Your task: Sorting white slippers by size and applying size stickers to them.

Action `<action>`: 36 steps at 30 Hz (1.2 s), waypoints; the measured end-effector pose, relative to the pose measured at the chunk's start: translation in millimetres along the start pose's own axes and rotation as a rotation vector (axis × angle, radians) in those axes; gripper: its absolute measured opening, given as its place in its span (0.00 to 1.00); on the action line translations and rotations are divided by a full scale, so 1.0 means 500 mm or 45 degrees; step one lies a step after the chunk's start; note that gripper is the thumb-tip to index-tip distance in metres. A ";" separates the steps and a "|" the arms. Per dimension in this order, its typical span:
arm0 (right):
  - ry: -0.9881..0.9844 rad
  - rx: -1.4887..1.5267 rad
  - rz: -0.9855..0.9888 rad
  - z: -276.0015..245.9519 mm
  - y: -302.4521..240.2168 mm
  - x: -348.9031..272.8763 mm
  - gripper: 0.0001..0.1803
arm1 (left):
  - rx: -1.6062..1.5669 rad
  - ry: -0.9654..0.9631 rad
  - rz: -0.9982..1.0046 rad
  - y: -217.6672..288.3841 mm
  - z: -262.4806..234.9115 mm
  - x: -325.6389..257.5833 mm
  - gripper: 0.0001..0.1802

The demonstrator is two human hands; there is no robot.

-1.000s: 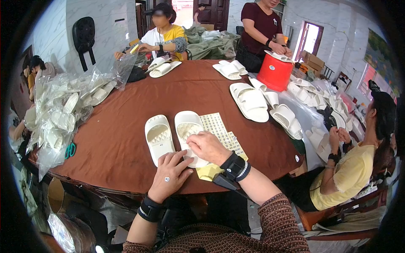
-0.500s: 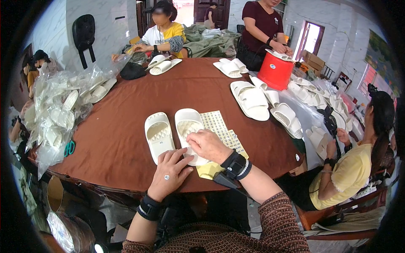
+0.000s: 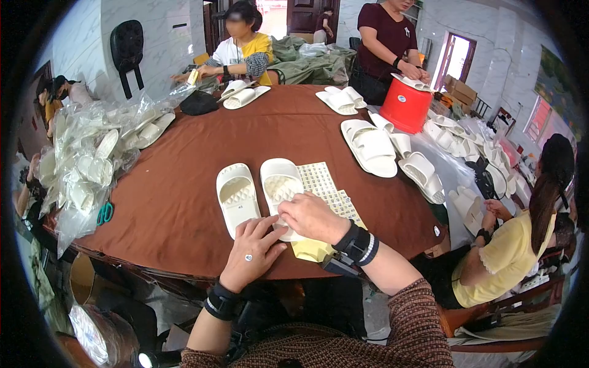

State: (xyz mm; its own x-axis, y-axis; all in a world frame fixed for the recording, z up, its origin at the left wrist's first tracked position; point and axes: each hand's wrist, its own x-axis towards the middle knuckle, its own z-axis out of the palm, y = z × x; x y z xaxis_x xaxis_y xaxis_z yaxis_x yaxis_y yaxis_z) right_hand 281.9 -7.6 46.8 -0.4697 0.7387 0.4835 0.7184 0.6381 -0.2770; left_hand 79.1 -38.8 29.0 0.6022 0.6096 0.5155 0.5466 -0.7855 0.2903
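Two white slippers lie sole-up side by side near the front edge of the round brown table (image 3: 184,196): the left slipper (image 3: 236,196) and the right slipper (image 3: 281,187). My left hand (image 3: 251,251) rests flat, fingers spread, at the heel ends of the pair. My right hand (image 3: 310,214) lies on the heel of the right slipper, its fingers pressed to the sole. A sheet of small stickers (image 3: 325,187) lies just right of that slipper. A yellow item (image 3: 311,250) peeks out below my right wrist.
Bagged white slippers (image 3: 92,159) are heaped at the left, with green scissors (image 3: 105,213) beside them. More white slippers (image 3: 371,144) and a red bucket (image 3: 405,107) stand to the right. Three other people sit or stand around the table.
Both hands stay at the slippers' heel ends; my right fingers shift slightly on the right slipper's sole. The view has tipped a little.
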 end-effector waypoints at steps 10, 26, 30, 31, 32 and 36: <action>-0.248 -0.039 -0.029 -0.029 -0.011 0.001 0.09 | -0.016 0.029 0.015 0.000 -0.002 0.004 0.19; -0.299 0.012 -0.098 -0.040 -0.012 0.005 0.10 | -0.047 0.014 -0.007 -0.001 -0.002 0.005 0.18; -0.357 -0.050 -0.055 -0.039 -0.010 0.008 0.09 | 0.002 0.032 0.027 -0.004 0.001 0.005 0.19; -0.368 -0.043 -0.055 -0.040 -0.011 0.008 0.09 | 0.008 0.029 0.021 -0.004 0.002 0.003 0.19; -0.380 -0.037 -0.055 -0.041 -0.014 0.009 0.09 | 0.008 0.028 0.022 -0.004 0.002 0.003 0.19; -0.361 -0.035 -0.074 -0.049 -0.022 0.013 0.10 | 0.018 0.037 0.031 -0.004 0.001 0.003 0.19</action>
State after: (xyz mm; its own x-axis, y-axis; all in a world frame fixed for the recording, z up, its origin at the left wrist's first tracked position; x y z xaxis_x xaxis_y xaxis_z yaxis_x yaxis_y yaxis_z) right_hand 283.6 -15.1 73.4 -0.6326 0.7345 0.2455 0.6977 0.6781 -0.2311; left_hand 79.3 -36.4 28.9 0.5983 0.5865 0.5459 0.5403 -0.7984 0.2657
